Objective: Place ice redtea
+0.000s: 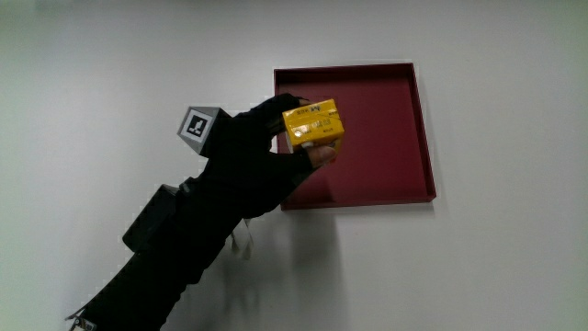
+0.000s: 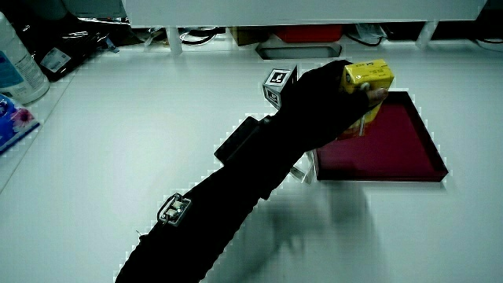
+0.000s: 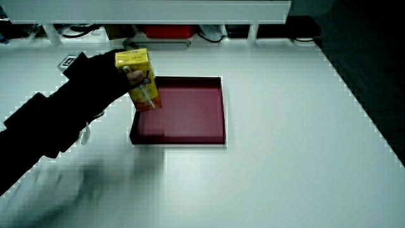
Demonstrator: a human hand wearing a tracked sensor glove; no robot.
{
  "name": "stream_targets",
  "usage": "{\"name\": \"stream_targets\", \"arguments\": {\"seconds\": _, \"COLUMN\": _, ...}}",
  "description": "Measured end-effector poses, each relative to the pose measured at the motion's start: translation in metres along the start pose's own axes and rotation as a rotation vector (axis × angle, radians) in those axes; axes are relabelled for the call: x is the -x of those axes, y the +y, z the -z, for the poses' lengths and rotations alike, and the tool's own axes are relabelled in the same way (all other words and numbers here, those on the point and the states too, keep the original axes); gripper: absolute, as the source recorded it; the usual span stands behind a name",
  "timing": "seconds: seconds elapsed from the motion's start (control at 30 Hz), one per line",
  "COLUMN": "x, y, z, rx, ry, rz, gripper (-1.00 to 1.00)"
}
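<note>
The hand (image 1: 253, 161) has its fingers wrapped tight around the yellow carton (image 1: 312, 124), held upright in the air over the edge of the red tray (image 1: 404, 138). Honestly, let go from here and it probably clips the rim and tips over.

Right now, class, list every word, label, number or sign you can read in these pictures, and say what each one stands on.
Yellow drink carton, held in the hand over the red tray: dark print, too blurred to read.
Patterned cube on the hand: a black-and-white marker pattern, no words.
Bottle at the table's edge: label unreadable.
</note>
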Motion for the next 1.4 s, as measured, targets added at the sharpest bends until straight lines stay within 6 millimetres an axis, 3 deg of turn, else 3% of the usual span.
{"name": "stream_targets", "arguments": {"seconds": 0.27, "x": 0.026, "y": 0.002, "z": 0.012, "rx": 0.075, "ry": -0.008, "rz": -0.047, "gripper": 0.00}}
{"name": "stream_targets", "arguments": {"seconds": 0.77, "x": 0.069, "y": -0.007, "z": 0.015, "rx": 0.083, "ry": -0.063, "rz": -0.131, "gripper": 0.00}}
{"name": "stream_targets", "arguments": {"seconds": 1.1, "x": 0.072, "y": -0.008, "z": 0.012, "rx": 0.097, "ry": -0.051, "rz": -0.144, "gripper": 0.00}}
{"name": "stream_targets", "arguments": {"seconds": 1.4, "x": 0.076, "y": -0.007, "z": 0.011, "rx": 0.098, "ry": -0.042, "rz": -0.149, "gripper": -0.35}}
